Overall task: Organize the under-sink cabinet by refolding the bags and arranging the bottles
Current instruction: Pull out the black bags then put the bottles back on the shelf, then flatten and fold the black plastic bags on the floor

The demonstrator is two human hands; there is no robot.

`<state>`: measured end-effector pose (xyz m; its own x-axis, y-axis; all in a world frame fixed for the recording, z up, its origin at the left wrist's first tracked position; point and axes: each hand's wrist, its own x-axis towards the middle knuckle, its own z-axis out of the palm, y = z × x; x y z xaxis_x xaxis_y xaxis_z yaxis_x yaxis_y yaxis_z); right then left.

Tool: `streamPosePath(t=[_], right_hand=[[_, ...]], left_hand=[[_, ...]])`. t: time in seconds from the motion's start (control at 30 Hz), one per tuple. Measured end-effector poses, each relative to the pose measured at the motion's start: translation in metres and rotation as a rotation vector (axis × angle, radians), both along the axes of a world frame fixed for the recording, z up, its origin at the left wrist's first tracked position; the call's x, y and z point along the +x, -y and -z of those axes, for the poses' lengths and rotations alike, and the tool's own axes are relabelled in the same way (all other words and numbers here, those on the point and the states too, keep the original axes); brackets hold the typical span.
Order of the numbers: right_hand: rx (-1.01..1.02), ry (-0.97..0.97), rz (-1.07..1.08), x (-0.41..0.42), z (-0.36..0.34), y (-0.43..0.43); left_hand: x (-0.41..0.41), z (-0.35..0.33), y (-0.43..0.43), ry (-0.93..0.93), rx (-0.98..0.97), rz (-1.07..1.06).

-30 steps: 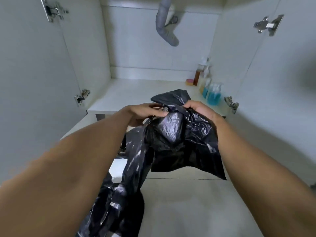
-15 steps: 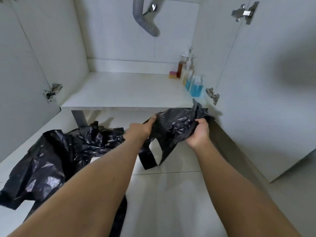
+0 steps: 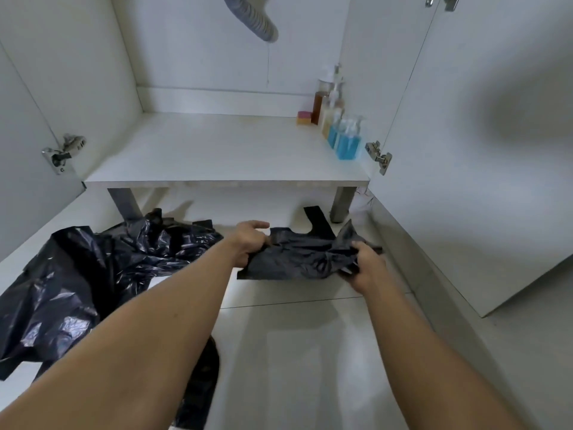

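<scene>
A black plastic bag (image 3: pixel 304 259) lies stretched low over the floor tiles in front of the cabinet. My left hand (image 3: pixel 249 243) grips its left edge and my right hand (image 3: pixel 364 263) grips its right end. A larger crumpled heap of black bags (image 3: pixel 86 274) lies on the floor to the left, partly under my left forearm. Several pump bottles stand in a row at the right side of the cabinet shelf (image 3: pixel 201 156): two with blue liquid (image 3: pixel 348 144) in front, amber ones (image 3: pixel 321 103) behind.
A small pink and yellow sponge (image 3: pixel 304 117) sits beside the bottles. A grey drain hose (image 3: pixel 254 20) hangs from above. Both cabinet doors stand open, with hinges at the left (image 3: pixel 63 153) and at the right (image 3: pixel 378 156). Metal legs (image 3: pixel 341 203) hold the shelf above the floor.
Both hands have lowered the black bag from chest height to the floor and pulled it out flatter. The view has tilted down, showing the heap of bags on the left.
</scene>
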<state>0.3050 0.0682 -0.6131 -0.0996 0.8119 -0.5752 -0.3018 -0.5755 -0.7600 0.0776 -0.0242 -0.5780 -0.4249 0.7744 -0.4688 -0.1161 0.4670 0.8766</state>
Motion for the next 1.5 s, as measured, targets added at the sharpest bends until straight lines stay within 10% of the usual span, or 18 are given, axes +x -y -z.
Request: streamPosePath(t=[0.23, 0.63, 0.77, 0.93, 1.23, 1.5], right_hand=[[0.075, 0.336, 0.055, 0.027, 0.0, -0.015], [-0.118, 1.353, -0.662, 0.099, 0.085, 0.059], [0.285, 1.669, -0.684, 0.092, 0.096, 0.071], [1.009, 1.385, -0.954, 0.044, 0.135, 0.097], [1.139, 1.48, -0.806, 0.033, 0.16, 0.11], [0.853, 1.511, -0.954, 0.09, 0.178, 0.076]], left_hand=[[-0.005, 0.025, 0.007, -0.559, 0.031, 0.032], [0.024, 0.143, 0.074, -0.548, -0.375, 0.349], [0.034, 0.143, 0.087, -0.856, -0.43, 0.399], [0.062, 0.169, 0.099, -1.285, -0.149, 0.481], [0.082, 0.205, 0.097, -1.372, -0.041, 0.498], [0.078, 0.221, 0.102, -1.278, -0.101, 0.542]])
